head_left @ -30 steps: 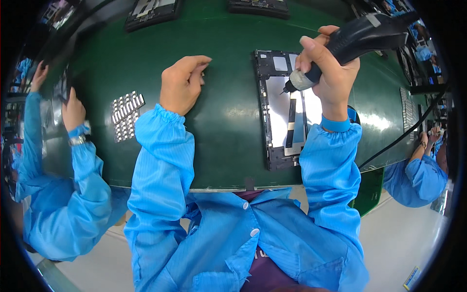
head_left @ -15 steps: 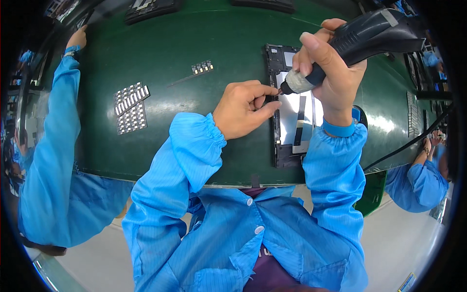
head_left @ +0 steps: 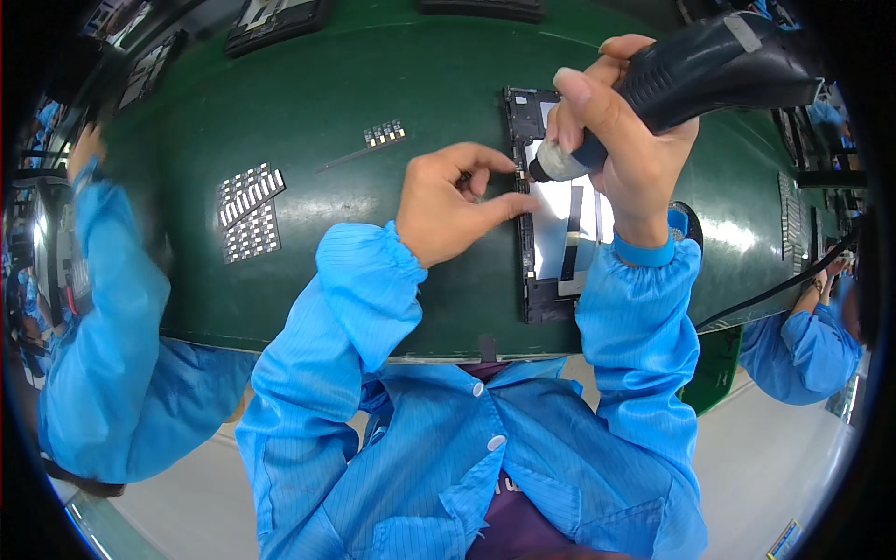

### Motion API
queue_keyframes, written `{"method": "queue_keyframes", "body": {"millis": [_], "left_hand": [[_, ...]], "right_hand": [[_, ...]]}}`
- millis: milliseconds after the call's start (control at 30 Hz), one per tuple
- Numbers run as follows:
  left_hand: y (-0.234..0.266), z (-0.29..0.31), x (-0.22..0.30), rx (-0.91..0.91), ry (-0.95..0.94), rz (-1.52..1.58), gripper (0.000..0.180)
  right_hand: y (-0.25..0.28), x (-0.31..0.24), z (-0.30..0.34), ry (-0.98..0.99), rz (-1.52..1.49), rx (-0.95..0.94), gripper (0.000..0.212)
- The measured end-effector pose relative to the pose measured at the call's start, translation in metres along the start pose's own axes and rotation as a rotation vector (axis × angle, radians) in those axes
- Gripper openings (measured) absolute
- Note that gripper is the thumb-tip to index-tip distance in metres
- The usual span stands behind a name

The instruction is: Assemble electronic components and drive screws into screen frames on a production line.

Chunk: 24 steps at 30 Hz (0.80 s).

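My right hand [head_left: 630,140] grips a black electric screwdriver [head_left: 709,75] with a pale wrapped nose. Its dark tip points down and left at the left edge of a black-framed device panel [head_left: 546,303]. That panel lies on the green table and has a shiny silver middle with a dark strip along it. Beside the screwdriver tip is my left hand [head_left: 453,201], thumb and forefinger apart at the panel's left edge. Nothing clear shows between those fingers. The contact between tip and panel is too small to make out.
Sheets of small pale pieces [head_left: 250,219] lie on the table's left, and a smaller piece [head_left: 383,134] sits farther in. Black devices [head_left: 275,21] stand along the far edge. A co-worker's blue sleeve [head_left: 121,252] is at the left; a black cable [head_left: 793,289] crosses at the right.
My left thumb and forefinger have spread apart and drawn slightly left from the screwdriver tip. The screwdriver has shifted a little left. The co-worker's arm on the left has pulled back toward the rim.
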State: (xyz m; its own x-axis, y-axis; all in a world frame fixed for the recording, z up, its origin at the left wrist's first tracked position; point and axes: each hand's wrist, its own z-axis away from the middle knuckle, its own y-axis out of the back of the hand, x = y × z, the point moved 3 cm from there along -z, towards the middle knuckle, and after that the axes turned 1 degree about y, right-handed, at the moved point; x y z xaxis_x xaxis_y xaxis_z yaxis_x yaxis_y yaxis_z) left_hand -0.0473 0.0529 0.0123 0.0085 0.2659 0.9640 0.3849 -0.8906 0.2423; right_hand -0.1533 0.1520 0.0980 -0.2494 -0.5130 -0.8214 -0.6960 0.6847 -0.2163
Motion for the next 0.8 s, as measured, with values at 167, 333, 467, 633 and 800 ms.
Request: {"method": "queue_keyframes", "body": {"millis": [167,333,467,633,800], "left_hand": [[0.018,-0.011,-0.015,0.056,0.316,0.568,0.044],[0.018,-0.008,-0.015,0.125,0.317,0.656,0.051],[0.02,-0.009,-0.009,0.102,0.388,0.603,0.045],[0.02,-0.01,-0.006,0.01,0.441,0.603,0.026],[0.021,-0.011,-0.013,0.056,0.369,0.584,0.024]], "right_hand": [[0.006,0.016,-0.013,0.029,0.09,0.007,0.031],[0.006,0.022,-0.013,0.02,0.139,0.017,0.029],[0.005,0.023,-0.013,-0.007,0.17,0.023,0.029],[0.006,0.025,-0.013,-0.012,0.173,0.03,0.028],[0.003,0.027,-0.011,-0.032,0.204,0.026,0.027]]}}
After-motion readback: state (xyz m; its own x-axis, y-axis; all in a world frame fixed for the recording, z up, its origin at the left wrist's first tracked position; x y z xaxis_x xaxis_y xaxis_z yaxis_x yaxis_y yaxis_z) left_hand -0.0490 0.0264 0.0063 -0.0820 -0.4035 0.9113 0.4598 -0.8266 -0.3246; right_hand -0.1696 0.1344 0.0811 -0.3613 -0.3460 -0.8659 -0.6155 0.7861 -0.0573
